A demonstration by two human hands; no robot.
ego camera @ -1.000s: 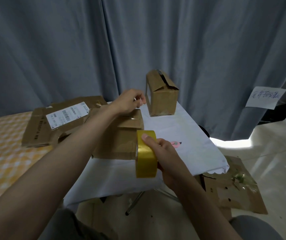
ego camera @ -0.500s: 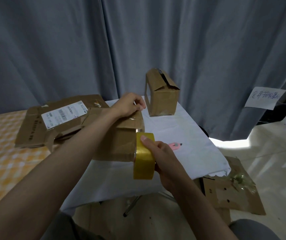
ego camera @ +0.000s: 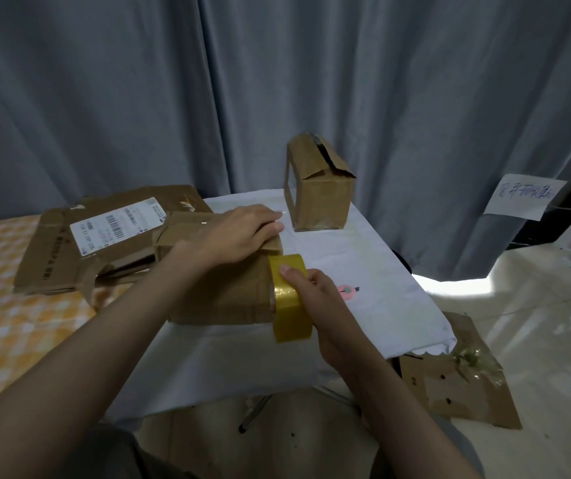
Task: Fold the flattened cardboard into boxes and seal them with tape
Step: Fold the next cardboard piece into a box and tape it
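My left hand point(ego camera: 239, 236) presses flat on the box point(ego camera: 222, 292); my right hand's point(ego camera: 322, 305) fingers grip the tape roll point(ego camera: 289, 305) at its right end.

- left hand point(ego camera: 239, 236) covered most of the box point(ego camera: 222, 292) top
- pink cutter point(ego camera: 348, 289) was half behind the right hand point(ego camera: 325, 305)
- shipping label point(ego camera: 118, 223) text was too blurry to read
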